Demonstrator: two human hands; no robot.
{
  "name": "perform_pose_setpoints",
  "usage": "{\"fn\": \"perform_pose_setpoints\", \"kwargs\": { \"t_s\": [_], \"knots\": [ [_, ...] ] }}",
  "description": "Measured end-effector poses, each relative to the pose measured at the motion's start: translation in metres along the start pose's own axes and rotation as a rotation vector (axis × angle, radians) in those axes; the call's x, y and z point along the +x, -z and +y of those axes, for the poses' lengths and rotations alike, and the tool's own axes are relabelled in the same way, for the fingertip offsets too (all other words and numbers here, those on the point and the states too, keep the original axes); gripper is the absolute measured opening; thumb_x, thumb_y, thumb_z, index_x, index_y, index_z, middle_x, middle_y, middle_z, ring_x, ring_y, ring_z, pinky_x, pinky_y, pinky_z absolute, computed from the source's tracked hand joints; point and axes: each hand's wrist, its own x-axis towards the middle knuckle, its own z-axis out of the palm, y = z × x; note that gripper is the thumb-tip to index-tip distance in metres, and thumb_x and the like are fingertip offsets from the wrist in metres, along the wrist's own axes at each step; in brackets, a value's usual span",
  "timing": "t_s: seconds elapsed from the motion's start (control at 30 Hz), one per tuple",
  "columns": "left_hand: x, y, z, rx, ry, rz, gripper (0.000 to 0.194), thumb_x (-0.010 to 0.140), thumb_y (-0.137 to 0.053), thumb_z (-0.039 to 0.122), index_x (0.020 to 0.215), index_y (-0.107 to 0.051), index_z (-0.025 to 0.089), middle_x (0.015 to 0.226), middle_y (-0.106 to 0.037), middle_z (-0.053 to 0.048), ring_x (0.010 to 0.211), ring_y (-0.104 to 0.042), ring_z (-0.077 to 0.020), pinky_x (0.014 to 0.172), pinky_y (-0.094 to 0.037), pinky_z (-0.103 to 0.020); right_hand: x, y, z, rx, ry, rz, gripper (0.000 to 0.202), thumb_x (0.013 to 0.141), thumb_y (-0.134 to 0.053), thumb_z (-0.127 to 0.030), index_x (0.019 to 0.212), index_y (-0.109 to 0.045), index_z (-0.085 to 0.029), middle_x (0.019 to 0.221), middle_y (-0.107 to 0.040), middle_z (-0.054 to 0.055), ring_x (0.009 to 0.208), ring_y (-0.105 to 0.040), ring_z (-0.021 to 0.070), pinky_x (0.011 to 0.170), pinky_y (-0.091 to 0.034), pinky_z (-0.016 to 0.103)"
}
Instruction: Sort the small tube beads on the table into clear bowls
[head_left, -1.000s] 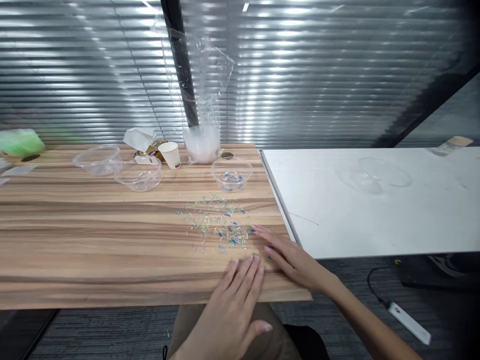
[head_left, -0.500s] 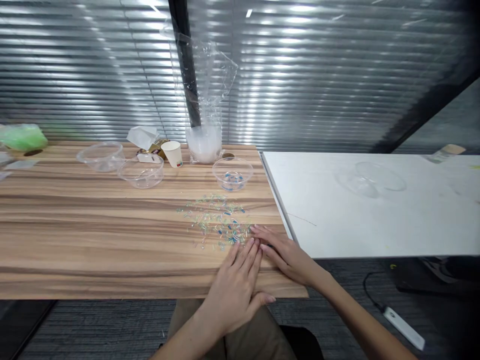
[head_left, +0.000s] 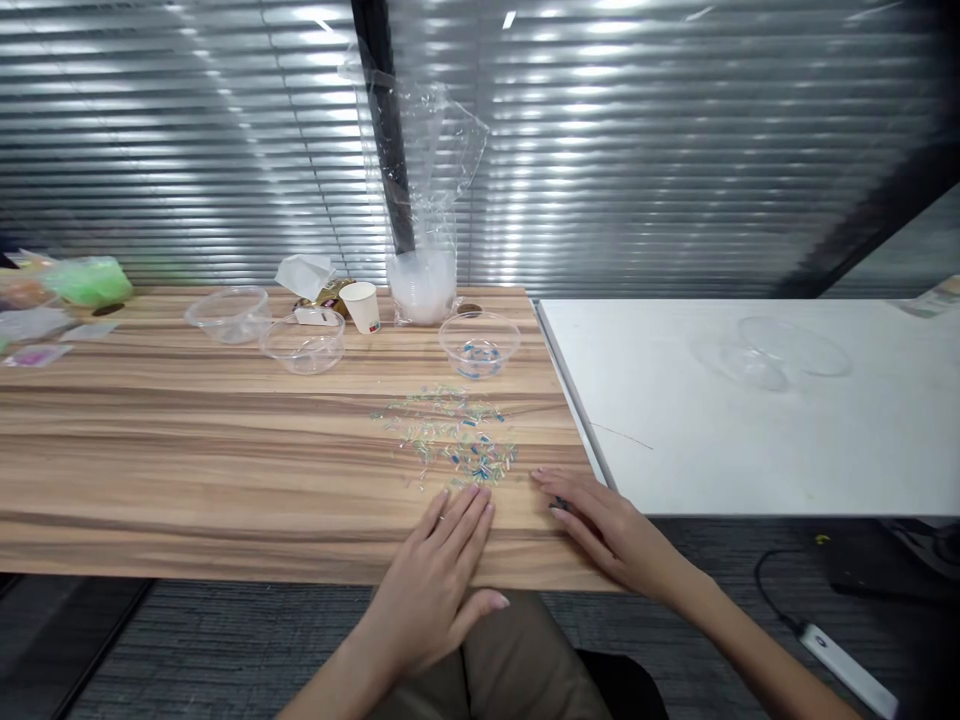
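Small tube-shaped beads (head_left: 469, 430) in pale green, white, pink and blue lie scattered on the wood-grain table (head_left: 187, 450). My left hand (head_left: 439, 570) rests flat at their near edge, fingers stretched out and thumb apart, fingertips touching or almost touching them. To the right, apart from the scatter, my right hand (head_left: 600, 520) lies low on the table with fingers stretched. A few dark blue beads (head_left: 557, 503) show between its thumb and index finger, seemingly on the tabletop. Behind the scatter stands a clear round bowl (head_left: 480, 348) with blue beads in it.
Two more clear bowls (head_left: 302, 345) stand at the back left, by a paper cup (head_left: 361, 306) and a tissue pack (head_left: 319, 295). A clear bag holding stacked bowls (head_left: 422, 285) stands behind. Coloured packets (head_left: 86, 285) lie far left. Clear lids (head_left: 787, 350) rest on the white table (head_left: 690, 440).
My hands have moved apart, the right one further right and the left one slightly left. Dark blue beads now show by my right thumb. The view has shifted a little.
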Motion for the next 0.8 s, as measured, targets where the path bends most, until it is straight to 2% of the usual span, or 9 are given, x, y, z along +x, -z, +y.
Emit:
{"fn": "perform_pose_setpoints", "kwargs": {
  "t_s": [0.2,0.4,0.6,0.8],
  "knots": [
    [0.0,0.004,-0.014,0.021,0.049,0.03,0.063,0.099,-0.032,0.048,0.147,-0.022,0.008,0.152,-0.026,-0.014,0.143,-0.017,-0.0263,0.113,-0.023,-0.046,0.024,0.004,-0.022,-0.074,0.114,-0.105,0.037,0.1,-0.037,-0.025,0.134,-0.046,-0.015,0.139,-0.049,0.011,0.132,-0.04,0.0209,0.108,-0.04,0.043],
    [0.009,0.0,-0.017,-0.002,0.053,0.108,0.071,0.097,-0.037,0.05,0.147,-0.018,0.005,0.15,-0.03,-0.018,0.142,-0.019,-0.0274,0.113,-0.027,-0.047,0.051,-0.015,-0.036,-0.134,0.143,-0.198,0.045,0.099,-0.04,-0.031,0.138,-0.04,-0.008,0.144,-0.042,0.015,0.135,-0.036,0.0215,0.109,-0.038,0.04],
    [-0.001,0.0,-0.022,-0.032,0.081,0.126,0.066,0.098,-0.039,0.042,0.149,-0.013,0.009,0.15,-0.029,-0.016,0.142,-0.019,-0.0267,0.113,-0.027,-0.047,0.045,-0.025,-0.033,-0.237,0.145,-0.189,0.045,0.097,-0.043,-0.029,0.135,-0.043,-0.005,0.143,-0.041,0.019,0.135,-0.034,0.0269,0.11,-0.037,0.046],
    [-0.002,0.0,-0.022,-0.034,0.06,0.103,0.063,0.099,-0.039,0.041,0.149,-0.017,0.01,0.151,-0.028,-0.015,0.143,-0.017,-0.0264,0.114,-0.025,-0.047,0.028,-0.013,-0.041,-0.217,0.141,-0.213,0.05,0.096,-0.046,-0.028,0.14,-0.037,-0.009,0.143,-0.042,0.016,0.136,-0.034,0.0256,0.111,-0.035,0.046]
  ]
}}
